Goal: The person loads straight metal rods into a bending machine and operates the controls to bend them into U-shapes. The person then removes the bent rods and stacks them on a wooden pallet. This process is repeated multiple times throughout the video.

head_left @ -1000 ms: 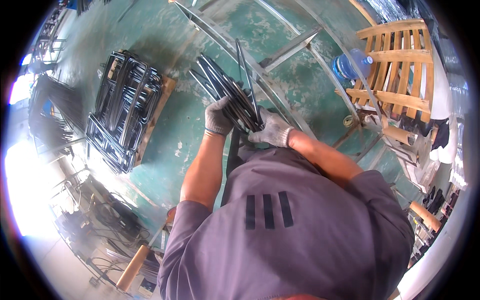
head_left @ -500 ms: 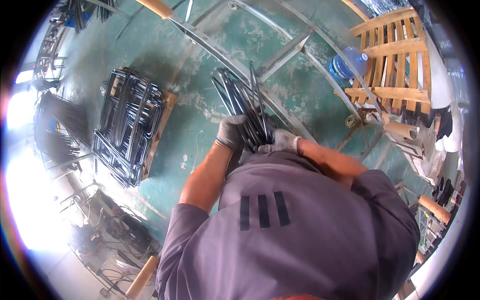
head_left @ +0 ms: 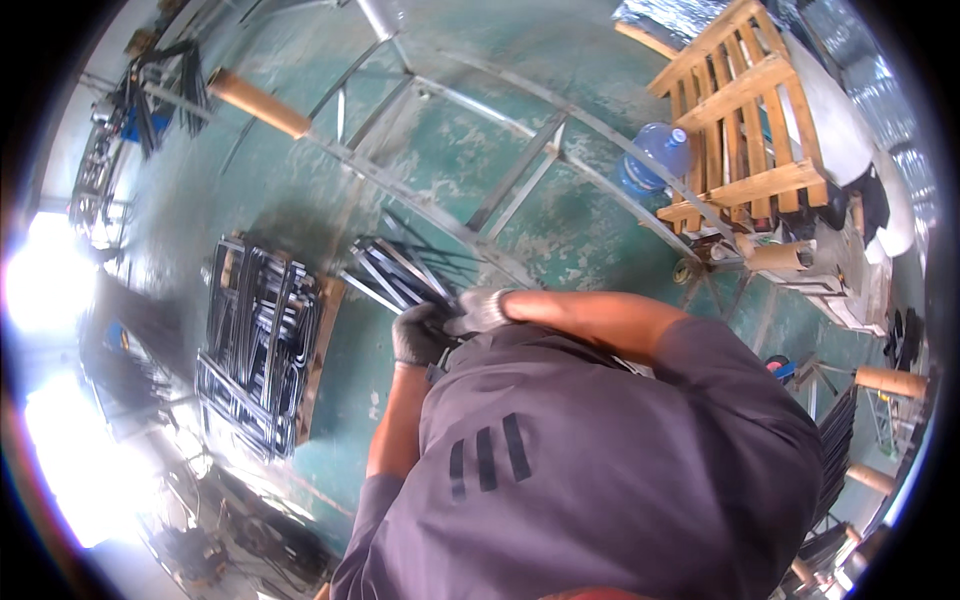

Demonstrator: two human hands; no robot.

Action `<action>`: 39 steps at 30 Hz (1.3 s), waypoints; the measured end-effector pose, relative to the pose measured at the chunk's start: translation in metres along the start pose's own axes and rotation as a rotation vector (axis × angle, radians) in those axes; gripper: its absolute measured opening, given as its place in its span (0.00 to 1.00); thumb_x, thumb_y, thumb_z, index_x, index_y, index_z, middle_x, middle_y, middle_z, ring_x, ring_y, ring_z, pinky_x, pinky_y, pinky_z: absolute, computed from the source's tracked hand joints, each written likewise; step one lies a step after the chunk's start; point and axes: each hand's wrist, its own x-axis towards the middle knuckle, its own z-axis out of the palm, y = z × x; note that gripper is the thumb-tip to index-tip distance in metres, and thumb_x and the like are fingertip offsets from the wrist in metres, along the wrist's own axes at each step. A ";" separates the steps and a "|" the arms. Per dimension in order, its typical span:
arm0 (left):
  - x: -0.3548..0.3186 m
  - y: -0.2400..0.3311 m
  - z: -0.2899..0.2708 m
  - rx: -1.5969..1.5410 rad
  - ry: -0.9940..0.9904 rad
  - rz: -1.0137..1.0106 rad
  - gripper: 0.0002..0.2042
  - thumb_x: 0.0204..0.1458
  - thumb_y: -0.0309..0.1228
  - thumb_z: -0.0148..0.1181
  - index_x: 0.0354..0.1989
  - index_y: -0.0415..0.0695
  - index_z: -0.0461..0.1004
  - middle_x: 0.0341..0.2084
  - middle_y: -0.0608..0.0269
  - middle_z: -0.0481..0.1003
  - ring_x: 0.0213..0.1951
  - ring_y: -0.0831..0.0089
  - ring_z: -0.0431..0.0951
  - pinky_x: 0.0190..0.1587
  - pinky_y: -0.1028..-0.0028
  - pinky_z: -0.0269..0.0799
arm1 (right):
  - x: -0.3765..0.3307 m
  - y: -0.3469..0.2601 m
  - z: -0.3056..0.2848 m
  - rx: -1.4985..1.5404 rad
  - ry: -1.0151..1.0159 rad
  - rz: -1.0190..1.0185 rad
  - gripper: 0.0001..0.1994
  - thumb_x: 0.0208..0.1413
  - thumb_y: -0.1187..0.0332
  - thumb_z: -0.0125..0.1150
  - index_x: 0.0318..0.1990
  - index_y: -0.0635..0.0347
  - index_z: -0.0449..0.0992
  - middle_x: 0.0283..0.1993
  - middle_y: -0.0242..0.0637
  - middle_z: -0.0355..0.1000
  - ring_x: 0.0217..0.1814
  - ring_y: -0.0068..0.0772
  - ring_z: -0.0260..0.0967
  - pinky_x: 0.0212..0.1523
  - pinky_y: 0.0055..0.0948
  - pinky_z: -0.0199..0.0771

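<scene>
Both gloved hands are close together in front of my body, closed on the near end of a bundle of dark metal tube frames (head_left: 392,272). My left hand (head_left: 420,338) wraps the bundle's near left side. On its right side, my right hand (head_left: 480,311) grips, its fingers partly hidden. The bundle slants away to the far left, its shiny tubes fanned out at the far end. A stack of similar bent tube frames (head_left: 250,350) lies to the left of the bundle.
Under the stack shows the edge of a wooden pallet (head_left: 322,345). Beyond my hands runs a grey metal rack (head_left: 425,207) with a brown roller-like sleeve (head_left: 258,103). At the far right are a blue water bottle (head_left: 650,165) and a slatted wooden pallet (head_left: 740,120).
My hands and the bundle have swung left, nearer the stack. My right forearm now reaches further across my body. The whole view has shifted, so the stack sits lower in it.
</scene>
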 end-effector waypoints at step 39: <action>0.017 -0.006 0.052 1.106 0.833 0.343 0.30 0.55 0.45 0.71 0.59 0.35 0.79 0.50 0.50 0.85 0.50 0.62 0.84 0.56 0.65 0.78 | 0.072 0.025 -0.074 -0.059 0.770 0.199 0.38 0.51 0.51 0.74 0.67 0.64 0.72 0.59 0.56 0.79 0.64 0.55 0.76 0.66 0.47 0.72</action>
